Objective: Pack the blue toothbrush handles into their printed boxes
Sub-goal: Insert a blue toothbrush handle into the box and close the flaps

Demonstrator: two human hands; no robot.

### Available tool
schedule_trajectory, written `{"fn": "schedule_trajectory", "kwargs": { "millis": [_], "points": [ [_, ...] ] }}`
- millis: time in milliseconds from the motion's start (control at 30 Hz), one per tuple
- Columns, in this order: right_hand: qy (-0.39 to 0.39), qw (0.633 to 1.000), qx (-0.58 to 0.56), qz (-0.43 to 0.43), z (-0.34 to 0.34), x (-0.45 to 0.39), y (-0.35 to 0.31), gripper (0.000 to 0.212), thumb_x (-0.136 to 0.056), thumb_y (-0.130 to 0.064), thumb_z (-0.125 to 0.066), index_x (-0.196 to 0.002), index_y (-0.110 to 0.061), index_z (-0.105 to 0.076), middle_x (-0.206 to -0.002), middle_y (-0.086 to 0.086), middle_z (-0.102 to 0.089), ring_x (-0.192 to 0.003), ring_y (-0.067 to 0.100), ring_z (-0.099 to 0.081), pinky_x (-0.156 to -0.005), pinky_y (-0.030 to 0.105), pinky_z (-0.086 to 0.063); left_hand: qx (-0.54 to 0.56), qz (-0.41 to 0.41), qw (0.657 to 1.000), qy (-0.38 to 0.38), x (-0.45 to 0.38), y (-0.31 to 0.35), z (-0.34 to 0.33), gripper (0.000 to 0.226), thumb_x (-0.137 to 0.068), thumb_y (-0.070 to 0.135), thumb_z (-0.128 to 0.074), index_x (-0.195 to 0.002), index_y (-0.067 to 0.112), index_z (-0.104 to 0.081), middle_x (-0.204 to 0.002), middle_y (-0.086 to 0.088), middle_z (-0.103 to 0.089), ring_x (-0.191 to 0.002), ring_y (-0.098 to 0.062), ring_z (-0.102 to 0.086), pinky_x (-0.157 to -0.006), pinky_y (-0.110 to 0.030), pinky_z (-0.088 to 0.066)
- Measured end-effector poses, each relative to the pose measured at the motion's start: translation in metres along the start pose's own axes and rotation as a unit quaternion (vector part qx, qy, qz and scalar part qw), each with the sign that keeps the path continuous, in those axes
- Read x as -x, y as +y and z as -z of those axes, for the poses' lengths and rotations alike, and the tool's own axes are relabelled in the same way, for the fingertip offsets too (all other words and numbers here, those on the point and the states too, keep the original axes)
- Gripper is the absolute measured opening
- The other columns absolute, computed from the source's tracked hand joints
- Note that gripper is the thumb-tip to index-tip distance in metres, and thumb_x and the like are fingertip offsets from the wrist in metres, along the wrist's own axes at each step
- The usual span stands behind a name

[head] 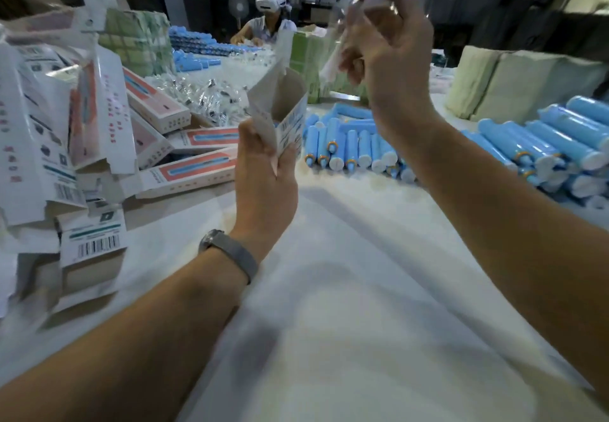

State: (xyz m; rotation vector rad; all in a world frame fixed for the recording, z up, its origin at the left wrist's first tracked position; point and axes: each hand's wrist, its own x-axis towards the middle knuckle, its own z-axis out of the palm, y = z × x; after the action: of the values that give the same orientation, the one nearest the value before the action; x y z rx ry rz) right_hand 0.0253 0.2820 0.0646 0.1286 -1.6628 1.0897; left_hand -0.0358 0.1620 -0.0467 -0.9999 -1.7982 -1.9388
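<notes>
Item: left hand (267,164), centre of the frame, wristband (230,250) below it. Fingers and thumb pinch the lower part of an upright printed box (283,108); its top flaps stand open, mouth upward, presumably so that contents can be dropped in from above.

Item: right hand (385,49), upper centre-right, raised above and to the right of the box mouth. Fingers curl around a clear plastic packet (333,62), blurred; its contents cannot be made out. No blue handle is visible in this hand. The height suggests a packet being lined up for the open box, though that is a judgement.

Item: blue toothbrush handles (356,148), centre right, laid in a row on the white table cover (346,290), ends toward the wearer, within easy reach of the right hand. A larger stack of handles (566,145) lies at the right edge.

Item: printed cartons (184,171), left side, some flat or open, some closed, heaped close to the left hand as supply.

Item: small bagged parts (211,95), upper centre-left, behind the cartons.

Item: second person in a headset (270,9), top centre, working at the far side of the table.
</notes>
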Motion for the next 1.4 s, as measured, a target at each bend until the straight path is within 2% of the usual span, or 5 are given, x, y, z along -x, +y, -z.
{"fn": "schedule_trajectory", "kwargs": {
  "millis": [233,467,667,967,1400],
  "points": [
    [-0.077,0.992,0.035,0.099,0.013,0.045,-0.052,0.020,-0.090,0.004,-0.062,-0.101,-0.006,-0.048,-0.083,0.014,-0.065,-0.068,0.019,-0.064,-0.054,0.019,-0.047,-0.040,-0.036,0.997,-0.054,0.008,0.004,-0.001,0.024,-0.090,0.019,-0.055,-0.100,0.027,-0.036,-0.112,-0.019,-0.062,-0.104,-0.036,-0.062,-0.087,-0.056,-0.053],
    [-0.113,0.905,0.307,0.272,0.024,0.048,-0.034,0.009,-0.087,-0.006,-0.066,-0.091,0.002,-0.067,-0.086,0.005,-0.067,-0.078,0.022,-0.061,-0.067,0.019,-0.045,-0.089,-0.072,0.992,-0.061,0.014,0.006,-0.003,0.025,-0.091,0.010,-0.063,-0.102,0.015,-0.042,-0.095,-0.009,-0.054,-0.083,-0.027,-0.052,-0.066,-0.022,-0.031],
    [-0.172,0.874,0.428,0.153,0.039,0.044,-0.027,0.032,-0.098,-0.032,-0.056,-0.099,-0.007,-0.075,-0.109,0.010,-0.060,-0.098,0.024,-0.056,-0.081,0.027,-0.040,-0.079,-0.084,0.989,-0.097,0.017,0.009,-0.003,0.029,-0.089,0.018,-0.058,-0.113,0.003,-0.051,-0.110,-0.016,-0.062,-0.095,-0.035,-0.058,-0.078,-0.051,-0.049],
    [-0.180,0.972,0.149,-0.001,0.048,0.057,-0.039,0.036,-0.090,-0.001,-0.063,-0.120,-0.013,-0.048,-0.104,0.002,-0.058,-0.084,0.006,-0.063,-0.071,0.025,-0.057,0.033,-0.043,0.984,-0.171,0.031,0.030,-0.005,0.041,-0.086,0.038,-0.061,-0.113,0.020,-0.037,-0.103,0.029,-0.064,-0.095,-0.006,-0.067,-0.075,-0.043,-0.060],
    [-0.183,0.975,0.070,-0.102,0.050,0.086,-0.045,0.066,-0.088,0.001,-0.068,-0.146,-0.002,-0.035,-0.118,0.009,-0.052,-0.093,0.031,-0.062,-0.080,0.042,-0.058,0.149,-0.075,0.965,-0.200,0.030,0.042,-0.004,0.063,-0.101,0.035,-0.045,-0.152,0.011,-0.017,-0.128,0.022,-0.060,-0.115,-0.017,-0.064,-0.089,-0.047,-0.057]
  ]
}}
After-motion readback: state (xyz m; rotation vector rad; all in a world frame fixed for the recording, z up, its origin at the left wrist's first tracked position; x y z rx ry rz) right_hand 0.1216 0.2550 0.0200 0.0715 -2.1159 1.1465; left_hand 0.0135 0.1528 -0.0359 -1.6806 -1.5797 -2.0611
